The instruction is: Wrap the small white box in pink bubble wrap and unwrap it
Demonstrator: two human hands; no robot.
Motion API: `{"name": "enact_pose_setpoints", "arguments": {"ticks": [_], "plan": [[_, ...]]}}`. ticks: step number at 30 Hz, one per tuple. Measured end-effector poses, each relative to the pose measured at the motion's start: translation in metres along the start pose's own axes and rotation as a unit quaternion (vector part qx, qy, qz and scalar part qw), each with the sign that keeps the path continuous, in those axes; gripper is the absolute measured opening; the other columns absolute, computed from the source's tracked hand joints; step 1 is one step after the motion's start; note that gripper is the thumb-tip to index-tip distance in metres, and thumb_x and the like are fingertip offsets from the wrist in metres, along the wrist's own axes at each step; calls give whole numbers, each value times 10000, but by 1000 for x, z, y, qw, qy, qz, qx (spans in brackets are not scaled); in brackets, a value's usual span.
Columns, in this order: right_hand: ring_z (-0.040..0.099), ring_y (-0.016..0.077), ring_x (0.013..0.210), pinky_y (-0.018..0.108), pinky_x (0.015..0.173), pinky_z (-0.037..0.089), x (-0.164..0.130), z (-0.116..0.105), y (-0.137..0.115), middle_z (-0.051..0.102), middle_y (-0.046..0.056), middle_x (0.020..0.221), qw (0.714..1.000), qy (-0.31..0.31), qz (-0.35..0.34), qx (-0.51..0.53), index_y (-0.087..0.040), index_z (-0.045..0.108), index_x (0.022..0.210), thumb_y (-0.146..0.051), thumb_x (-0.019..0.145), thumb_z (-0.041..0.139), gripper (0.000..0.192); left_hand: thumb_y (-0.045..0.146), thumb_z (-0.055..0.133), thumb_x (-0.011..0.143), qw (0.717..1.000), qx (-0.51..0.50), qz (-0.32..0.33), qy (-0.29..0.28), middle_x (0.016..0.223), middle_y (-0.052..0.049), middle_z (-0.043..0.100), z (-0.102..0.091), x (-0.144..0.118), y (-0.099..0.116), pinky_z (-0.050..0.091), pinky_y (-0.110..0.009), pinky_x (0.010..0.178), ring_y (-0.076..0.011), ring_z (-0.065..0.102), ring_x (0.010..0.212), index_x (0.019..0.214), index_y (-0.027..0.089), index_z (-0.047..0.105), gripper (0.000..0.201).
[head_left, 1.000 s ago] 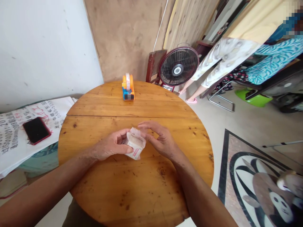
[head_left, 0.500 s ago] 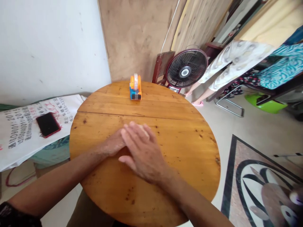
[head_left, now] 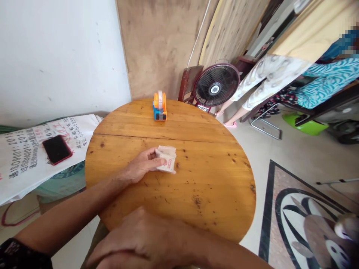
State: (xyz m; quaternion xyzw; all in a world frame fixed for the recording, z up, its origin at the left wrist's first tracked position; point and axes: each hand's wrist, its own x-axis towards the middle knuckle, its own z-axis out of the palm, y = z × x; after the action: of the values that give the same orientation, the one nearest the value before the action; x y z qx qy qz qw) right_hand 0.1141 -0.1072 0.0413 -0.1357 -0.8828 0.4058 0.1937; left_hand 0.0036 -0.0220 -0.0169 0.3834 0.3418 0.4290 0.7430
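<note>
Packet (head_left: 166, 160) now uncovered, pinched by left hand (head_left: 141, 167); right hand (head_left: 140, 243) withdrew near, loosely open.

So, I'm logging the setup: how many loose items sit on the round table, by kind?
Small white packet, pinned by the left hand: 1
Orange and blue tape dispenser: 1
Total on the round wooden table: 2

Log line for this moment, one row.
left hand: holds packet on table | right hand: near edge, empty | tape dispenser: far side, untouched
</note>
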Motion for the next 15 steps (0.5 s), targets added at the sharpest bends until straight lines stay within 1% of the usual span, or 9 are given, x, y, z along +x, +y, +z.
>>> {"name": "enact_pose_setpoints", "arguments": {"ticks": [1, 2, 4, 5, 7, 9, 11, 13, 15], "plan": [[688, 75, 831, 164, 779, 525, -10, -9, -1, 744, -68, 897, 999, 26, 7, 28, -266, 691, 944, -346, 973, 519, 192, 272, 826, 697, 1000, -3, 3, -7, 1073, -76, 711, 2, -1, 0, 517, -348, 895, -197, 675, 957, 1096, 152, 648, 453], [680, 84, 762, 179, 719, 529, -20, -21, 1, 733, -47, 835, 996, 77, 36, 34, -240, 684, 892, -277, 989, 482, 228, 264, 823, 699, 1000, -1, 9, -15, 1060, -76, 713, 3, -2, 1, 514, -346, 893, -196, 673, 949, 1096, 149, 649, 448], [666, 114, 707, 220, 685, 535, -38, -49, 13, 705, -24, 759, 965, 238, 111, 4, -229, 662, 820, -243, 978, 506, 222, 257, 818, 699, 999, 10, 19, -27, 1026, -72, 717, 5, -4, 2, 509, -337, 882, -190, 669, 922, 1087, 144, 655, 435], [660, 129, 710, 241, 688, 535, -46, -64, 22, 697, -14, 762, 946, 300, 117, -30, -230, 659, 825, -248, 944, 573, 148, 257, 819, 697, 999, 15, 20, -30, 1009, -70, 718, 5, -4, 3, 509, -332, 870, -186, 667, 905, 1082, 144, 658, 432], [648, 148, 742, 269, 711, 528, -57, -89, 43, 679, 4, 791, 921, 349, 116, -128, -232, 661, 849, -215, 901, 630, 63, 262, 822, 690, 999, 18, 10, -33, 1000, -68, 719, 4, -4, 4, 510, -330, 850, -187, 665, 892, 1092, 148, 658, 449], [639, 159, 787, 286, 724, 517, -63, -107, 63, 659, 29, 850, 911, 329, 105, -228, -231, 672, 921, -173, 906, 590, 101, 270, 830, 680, 999, 17, -2, -33, 1016, -72, 717, 2, -3, 4, 511, -329, 837, -194, 665, 902, 1120, 156, 651, 488], [638, 176, 828, 304, 727, 508, -66, -117, 77, 652, 57, 929, 907, 272, 91, -309, -226, 670, 997, -154, 905, 557, 163, 277, 835, 676, 999, 20, -6, -31, 1028, -75, 716, 2, -3, 3, 508, -324, 832, -195, 663, 909, 1143, 159, 647, 516], [637, 198, 875, 327, 751, 502, -66, -120, 82, 654, 74, 976, 906, 223, 78, -350, -218, 650, 1042, -158, 895, 560, 183, 279, 834, 678, 999, 26, -7, -29, 1026, -76, 715, 1, -3, 3, 504, -317, 825, -193, 662, 902, 1147, 158, 648, 519], [634, 213, 903, 346, 781, 493, -66, -119, 79, 663, 77, 991, 912, 195, 74, -353, -212, 627, 1059, -195, 887, 592, 177, 276, 829, 682, 999, 31, -10, -29, 1033, -79, 713, 2, -3, 4, 501, -318, 822, -198, 660, 905, 1145, 158, 647, 511]]}}
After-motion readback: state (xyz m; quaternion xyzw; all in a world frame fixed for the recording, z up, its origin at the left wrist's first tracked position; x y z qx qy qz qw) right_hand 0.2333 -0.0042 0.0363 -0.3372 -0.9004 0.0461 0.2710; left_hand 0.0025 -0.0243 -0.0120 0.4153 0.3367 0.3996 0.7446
